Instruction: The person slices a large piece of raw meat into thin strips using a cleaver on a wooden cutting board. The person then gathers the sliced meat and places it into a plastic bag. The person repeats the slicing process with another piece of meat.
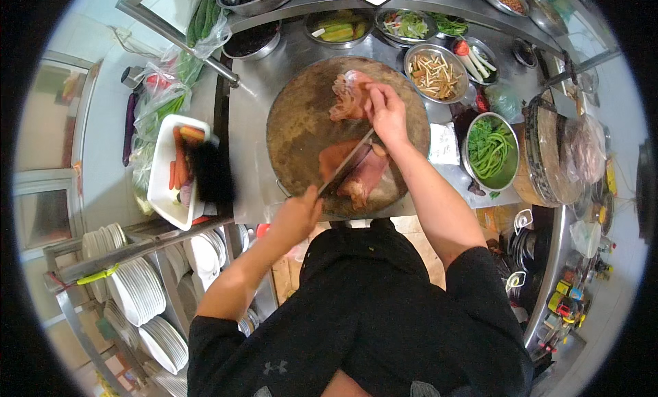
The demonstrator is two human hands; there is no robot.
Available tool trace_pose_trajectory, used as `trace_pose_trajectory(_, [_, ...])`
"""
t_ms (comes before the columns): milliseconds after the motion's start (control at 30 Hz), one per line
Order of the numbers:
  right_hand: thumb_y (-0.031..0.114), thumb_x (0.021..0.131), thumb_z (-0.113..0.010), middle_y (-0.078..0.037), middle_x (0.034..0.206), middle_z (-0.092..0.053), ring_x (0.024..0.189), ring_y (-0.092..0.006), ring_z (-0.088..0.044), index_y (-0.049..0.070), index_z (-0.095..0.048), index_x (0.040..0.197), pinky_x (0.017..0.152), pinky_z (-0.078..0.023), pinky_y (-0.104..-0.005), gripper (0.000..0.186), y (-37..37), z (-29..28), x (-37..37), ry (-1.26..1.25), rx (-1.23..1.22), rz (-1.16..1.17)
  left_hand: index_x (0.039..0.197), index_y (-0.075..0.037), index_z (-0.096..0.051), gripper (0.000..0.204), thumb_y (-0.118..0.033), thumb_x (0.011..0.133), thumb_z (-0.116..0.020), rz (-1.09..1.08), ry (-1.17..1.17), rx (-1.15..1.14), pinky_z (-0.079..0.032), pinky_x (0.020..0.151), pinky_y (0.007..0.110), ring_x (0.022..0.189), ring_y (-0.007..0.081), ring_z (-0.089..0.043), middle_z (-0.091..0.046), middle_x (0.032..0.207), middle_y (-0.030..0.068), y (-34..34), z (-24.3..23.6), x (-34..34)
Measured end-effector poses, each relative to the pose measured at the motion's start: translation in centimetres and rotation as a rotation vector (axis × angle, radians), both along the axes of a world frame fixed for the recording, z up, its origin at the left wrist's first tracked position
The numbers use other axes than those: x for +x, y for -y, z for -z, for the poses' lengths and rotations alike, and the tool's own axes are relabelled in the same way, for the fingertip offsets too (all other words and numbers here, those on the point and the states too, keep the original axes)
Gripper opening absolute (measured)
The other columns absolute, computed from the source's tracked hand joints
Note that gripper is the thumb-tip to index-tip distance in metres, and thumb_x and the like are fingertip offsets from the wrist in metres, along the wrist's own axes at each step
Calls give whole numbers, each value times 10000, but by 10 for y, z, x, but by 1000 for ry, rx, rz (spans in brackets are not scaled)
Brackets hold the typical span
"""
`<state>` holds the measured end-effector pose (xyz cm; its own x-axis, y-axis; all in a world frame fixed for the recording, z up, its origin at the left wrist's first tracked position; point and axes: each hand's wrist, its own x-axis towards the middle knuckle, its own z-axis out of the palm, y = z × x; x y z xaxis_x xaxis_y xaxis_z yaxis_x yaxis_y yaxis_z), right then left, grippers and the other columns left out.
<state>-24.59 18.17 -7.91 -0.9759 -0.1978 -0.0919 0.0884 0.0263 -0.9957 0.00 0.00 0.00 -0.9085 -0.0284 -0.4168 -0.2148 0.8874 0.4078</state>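
Observation:
A round wooden chopping board (295, 123) lies on the steel counter. My left hand (298, 215) is closed at the near end of a knife (346, 162), whose blade slants up to the right, seen nearly edge-on. Under and beside the blade is a reddish piece of raw meat (367, 177), its left part lying flatter on the wood. Farther back, a pale pink, ragged piece of meat (349, 95) is pinched at its right edge by my right hand (387, 112). The blade's far end comes close below that hand.
Right of the board stand a bowl of green stems (492, 150) and a bowl of pale strips (435, 73). Behind is a bowl of cut green vegetables (339, 28). A white bin (162, 165) with carrots is at left; a second chopping block (548, 150) stands far right.

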Motion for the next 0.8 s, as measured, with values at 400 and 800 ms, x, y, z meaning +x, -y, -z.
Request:
trace_pose_trajectory(400, [112,805,-765,-191,1430,-569,1427,-392,-475,15,-606,1350,1181,-390,-529,576,-50,-31,190,-793,675,-374,1290,-65,-610,336,-283,1035,-635,-142,-252,105,-503,639,483,698,433,-655,-662,794,248,60,-14,43])
trace_pose_trajectory(800, [97,907,-701,-206,1343,-645,1323,-397,-565,-32,-685,1223,1143,-445,-489,342,-81,-19,167,-806,582,-257,1521,-83,-470,587,-382,1038,-614,-27,-392,117,-530,604,547,678,443,-698,-700,773,243,-30,-1,58])
